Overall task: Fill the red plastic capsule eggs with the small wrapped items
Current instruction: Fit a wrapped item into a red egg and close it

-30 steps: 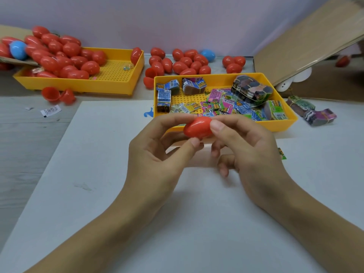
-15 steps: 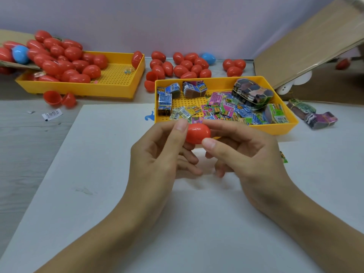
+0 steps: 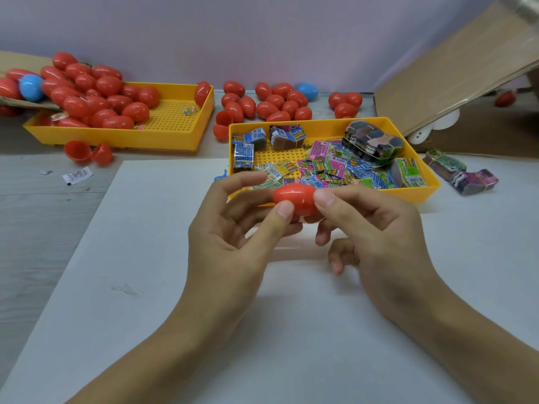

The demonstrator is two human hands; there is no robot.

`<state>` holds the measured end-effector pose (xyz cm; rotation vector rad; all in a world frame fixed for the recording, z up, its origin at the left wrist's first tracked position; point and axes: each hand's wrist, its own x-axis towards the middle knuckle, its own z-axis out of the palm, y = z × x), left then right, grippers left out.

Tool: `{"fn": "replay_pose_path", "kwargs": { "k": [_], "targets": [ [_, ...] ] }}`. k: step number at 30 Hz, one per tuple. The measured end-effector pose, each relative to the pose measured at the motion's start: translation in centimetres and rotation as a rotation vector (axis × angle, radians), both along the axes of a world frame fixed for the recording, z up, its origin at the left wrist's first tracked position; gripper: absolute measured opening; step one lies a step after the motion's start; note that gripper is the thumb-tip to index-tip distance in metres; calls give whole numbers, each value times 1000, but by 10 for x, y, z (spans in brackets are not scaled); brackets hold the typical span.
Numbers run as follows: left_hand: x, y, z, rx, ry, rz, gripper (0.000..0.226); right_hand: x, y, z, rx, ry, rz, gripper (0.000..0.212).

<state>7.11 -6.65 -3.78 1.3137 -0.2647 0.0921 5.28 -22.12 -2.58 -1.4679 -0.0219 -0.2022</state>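
Since a moment ago the left thumb has slid from the top of the red egg (image 3: 295,198) down to its near lower side, and the egg now shows more of its top. It is closed and held lying sideways in the air between both hands, just in front of the near wall of the tray of wrapped items (image 3: 420,193). The left hand (image 3: 233,246) pinches its left end, thumb tip pressed against the near side and the forefinger curved over behind; the other left fingers are loosely bent below. The right hand (image 3: 376,234) pinches the right end with the thumb on the near side and the fingers curled under and behind, the little finger hanging free beneath.

Just beyond the fingertips lie the small wrapped items (image 3: 329,170), a bright jumble across the tray floor, with a banded bundle (image 3: 372,141) at the far right corner. Well to the right of the right hand, two more bundles (image 3: 460,173) sit on the table. Past the tray, a cluster of loose eggs (image 3: 271,102) lines the wall, one blue egg (image 3: 306,90) among them. Far off to the left of the left hand stands a second yellow tray (image 3: 175,138) heaped with red eggs, and an opened egg (image 3: 87,153) lies in front of it. Under both hands is a white sheet (image 3: 145,287).
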Motion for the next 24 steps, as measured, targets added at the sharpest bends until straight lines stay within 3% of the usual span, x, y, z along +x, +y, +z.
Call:
{"fn": "replay_pose_path", "kwargs": {
  "k": [4,8,13,16,18,21,22,24],
  "targets": [
    [2,1,-2,-32,-8,-23,17,-2,1,0,-74,-9,27,14],
    [0,0,-2,13,7,-114,30,-4,5,-1,-146,-74,66,24],
    [1,0,-2,14,-3,-116,35,-2,-1,-1,-230,-165,17,15],
    [1,-1,-3,-24,9,-85,39,8,-16,-1,-608,-312,-256,12],
    [1,-1,-2,-40,14,-75,38,17,-28,-2,-909,-340,-400,25],
    [2,0,-2,-44,15,-55,25,23,-38,-6,-1247,-86,-346,68],
    [2,0,-2,-45,15,-48,24,24,-39,-8,-1302,-8,-296,75],
    [3,0,-1,-53,17,-42,25,23,-41,-10,-1296,15,-250,67]
  ]
}}
